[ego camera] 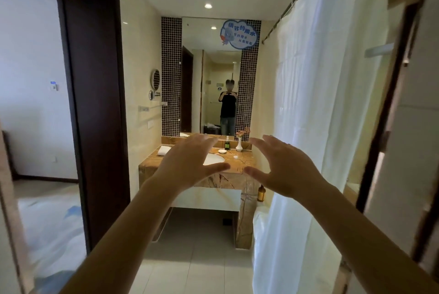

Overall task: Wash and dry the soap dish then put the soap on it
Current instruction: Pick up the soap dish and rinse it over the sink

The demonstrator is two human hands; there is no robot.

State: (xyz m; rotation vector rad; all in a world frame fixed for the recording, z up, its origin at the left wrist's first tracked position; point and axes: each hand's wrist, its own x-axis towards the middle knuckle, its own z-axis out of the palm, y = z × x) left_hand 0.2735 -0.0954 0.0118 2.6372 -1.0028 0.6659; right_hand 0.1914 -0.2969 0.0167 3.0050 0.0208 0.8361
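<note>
While the soap dish sits far off on the table, behind the sink and near the dark bottle and white vase, walk closer first. Left hand and right hand raised, each grip spread wide, holding nothing. Probably best to approach squarely, then lift the dish by its rim.

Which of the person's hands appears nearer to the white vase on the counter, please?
Right. In the image, the right hand is spread just right of the white vase; the left hand is spread farther left, over the sink. Both are empty.
</note>
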